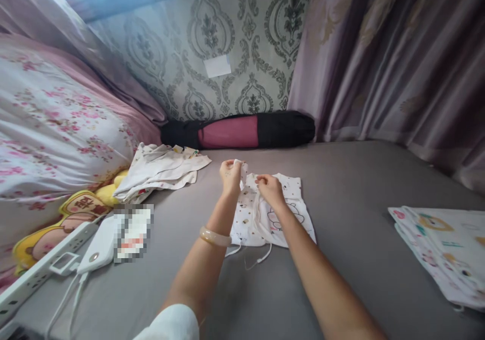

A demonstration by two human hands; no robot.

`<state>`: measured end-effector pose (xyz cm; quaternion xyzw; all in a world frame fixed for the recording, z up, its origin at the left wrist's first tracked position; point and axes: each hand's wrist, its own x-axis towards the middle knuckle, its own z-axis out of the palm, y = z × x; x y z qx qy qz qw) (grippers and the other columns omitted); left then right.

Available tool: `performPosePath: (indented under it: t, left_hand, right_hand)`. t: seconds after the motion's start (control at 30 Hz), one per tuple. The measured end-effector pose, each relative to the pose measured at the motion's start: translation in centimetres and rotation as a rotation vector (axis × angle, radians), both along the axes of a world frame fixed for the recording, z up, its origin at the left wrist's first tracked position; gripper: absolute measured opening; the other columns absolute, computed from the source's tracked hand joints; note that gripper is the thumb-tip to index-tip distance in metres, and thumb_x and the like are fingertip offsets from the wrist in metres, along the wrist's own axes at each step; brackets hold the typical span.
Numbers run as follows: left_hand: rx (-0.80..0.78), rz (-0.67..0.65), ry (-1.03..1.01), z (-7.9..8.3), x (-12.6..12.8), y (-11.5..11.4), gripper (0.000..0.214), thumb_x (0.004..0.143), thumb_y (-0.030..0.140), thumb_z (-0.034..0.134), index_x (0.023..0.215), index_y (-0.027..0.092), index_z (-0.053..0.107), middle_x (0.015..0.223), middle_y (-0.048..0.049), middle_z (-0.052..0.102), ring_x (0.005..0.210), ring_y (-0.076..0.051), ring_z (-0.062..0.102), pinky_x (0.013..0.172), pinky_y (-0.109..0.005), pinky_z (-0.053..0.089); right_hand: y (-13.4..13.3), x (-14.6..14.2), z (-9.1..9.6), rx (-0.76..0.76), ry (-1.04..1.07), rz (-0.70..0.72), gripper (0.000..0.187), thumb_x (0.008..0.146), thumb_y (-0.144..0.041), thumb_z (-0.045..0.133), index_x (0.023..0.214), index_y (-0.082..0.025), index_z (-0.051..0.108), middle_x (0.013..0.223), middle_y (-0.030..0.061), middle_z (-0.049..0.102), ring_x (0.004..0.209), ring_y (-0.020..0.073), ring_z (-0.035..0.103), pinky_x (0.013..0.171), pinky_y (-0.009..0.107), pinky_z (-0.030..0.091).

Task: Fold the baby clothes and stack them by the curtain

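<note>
A white printed baby shirt (248, 224) lies on the grey bed sheet, with a line-drawn animal on its front and thin ties at the lower edge. My left hand (230, 177), with a pale bangle on the wrist, pinches a raised part of the shirt at its upper left. At the neckline my right hand (270, 188) is closed, thumb and fingers pressed together on the cloth edge. The fingertips of that hand are small in view, and the forearm covers part of the shirt's right side.
Crumpled white clothes (162, 171) lie at left, by a yellow plush toy (38, 241). Nearer are a white power strip (49, 264) and white power bank (99, 244) with cables. Folded printed clothes (443, 249) lie right. A black-and-maroon long bag (231, 132) rests against the wall.
</note>
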<state>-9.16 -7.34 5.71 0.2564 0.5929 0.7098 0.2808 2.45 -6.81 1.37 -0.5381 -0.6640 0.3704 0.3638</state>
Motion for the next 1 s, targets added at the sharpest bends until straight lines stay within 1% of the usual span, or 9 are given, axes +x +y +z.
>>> performPosePath:
  t: [0.1, 0.2, 0.4, 0.5, 0.57, 0.67, 0.77, 0.9, 1.0]
  left_hand:
    - [-0.051, -0.003, 0.027, -1.2, 1.6, 0.5, 0.019, 0.071, 0.024, 0.062, 0.088, 0.017, 0.055, 0.077, -0.0046, 0.069, 0.060, -0.013, 0.061, 0.059, -0.025, 0.047]
    - [-0.097, -0.014, 0.061, -2.5, 2.8, 0.8, 0.017, 0.078, 0.024, 0.059, 0.093, 0.018, 0.055, 0.085, -0.0074, 0.071, 0.068, -0.016, 0.066, 0.063, -0.027, 0.049]
    - [-0.103, -0.231, 0.091, -4.5, 3.5, 0.7, 0.031, 0.091, 0.043, 0.053, 0.109, 0.017, 0.053, 0.113, -0.0158, 0.069, 0.106, -0.021, 0.067, 0.084, -0.031, 0.052]
    - [-0.131, -0.192, 0.211, -5.0, 2.4, 0.0, 0.028, 0.097, 0.038, 0.042, 0.112, 0.017, 0.052, 0.119, -0.0172, 0.067, 0.113, -0.021, 0.064, 0.093, -0.034, 0.049]
    - [-0.201, -0.132, 0.405, -5.3, 1.4, -0.6, 0.026, 0.096, 0.029, 0.040, 0.117, 0.017, 0.051, 0.119, -0.0163, 0.067, 0.114, -0.022, 0.063, 0.096, -0.035, 0.047]
    - [-0.335, -0.156, 0.821, -6.0, 0.3, -1.7, 0.033, 0.092, 0.016, 0.040, 0.123, 0.019, 0.050, 0.123, -0.0156, 0.066, 0.118, -0.024, 0.060, 0.102, -0.039, 0.042]
    - [-0.452, -0.255, 1.152, -6.9, 0.1, -2.5, 0.033, 0.093, 0.017, 0.038, 0.122, 0.016, 0.054, 0.127, -0.0188, 0.062, 0.131, -0.028, 0.050, 0.110, -0.045, 0.034]
    - [-0.517, -0.274, 1.316, -8.0, 0.5, -2.8, 0.041, 0.098, 0.032, 0.031, 0.127, 0.012, 0.053, 0.144, -0.0201, 0.050, 0.143, -0.031, 0.033, 0.116, -0.049, 0.024]
    - [-0.550, -0.301, 1.332, -8.4, 0.5, -2.6, 0.048, 0.099, 0.037, 0.027, 0.134, 0.012, 0.050, 0.150, -0.0188, 0.043, 0.145, -0.031, 0.030, 0.117, -0.049, 0.023]
  right_hand:
    - [1.5, 1.3, -0.7, -0.205, 0.173, -0.080, 0.031, 0.087, -0.015, 0.043, 0.107, -0.014, 0.067, 0.097, 0.0092, 0.076, 0.082, 0.0159, 0.072, 0.071, 0.024, 0.055]
    - [2.1, 1.9, -1.6, -0.319, 0.248, -0.098, 0.031, 0.085, -0.015, 0.045, 0.109, -0.012, 0.065, 0.094, 0.0101, 0.075, 0.076, 0.0158, 0.072, 0.062, 0.022, 0.055]
    - [2.4, 2.3, -2.5, -0.344, 0.239, -0.082, 0.027, 0.090, -0.027, 0.046, 0.090, -0.014, 0.070, 0.078, 0.0083, 0.073, 0.066, 0.0170, 0.070, 0.056, 0.023, 0.055]
    - [2.6, 2.6, -2.2, -0.335, 0.260, -0.097, 0.036, 0.093, -0.034, 0.041, 0.090, -0.013, 0.070, 0.070, 0.0092, 0.070, 0.061, 0.0182, 0.067, 0.051, 0.024, 0.054]
    - [2.7, 2.8, -2.0, -0.343, 0.261, -0.112, 0.039, 0.094, -0.035, 0.039, 0.092, -0.011, 0.070, 0.070, 0.0100, 0.070, 0.060, 0.0186, 0.066, 0.049, 0.025, 0.054]
    - [2.6, 2.9, -1.9, -0.326, 0.173, -0.106, 0.030, 0.089, -0.028, 0.046, 0.091, -0.011, 0.071, 0.074, 0.0089, 0.070, 0.060, 0.0178, 0.067, 0.052, 0.025, 0.054]
    - [2.2, 3.2, -1.8, -0.244, 0.062, -0.100, 0.023, 0.082, -0.018, 0.052, 0.094, -0.015, 0.071, 0.078, 0.0060, 0.072, 0.066, 0.0172, 0.068, 0.059, 0.023, 0.052]
    - [1.3, 3.7, -1.2, -0.018, -0.282, -0.152, 0.027, 0.084, -0.018, 0.049, 0.098, -0.018, 0.071, 0.090, 0.0088, 0.073, 0.086, 0.0216, 0.068, 0.072, 0.026, 0.049]
    - [0.5, 3.6, -0.7, 0.026, -0.474, -0.153, 0.030, 0.088, -0.017, 0.044, 0.105, -0.016, 0.069, 0.100, 0.0132, 0.071, 0.098, 0.0252, 0.065, 0.078, 0.029, 0.047]
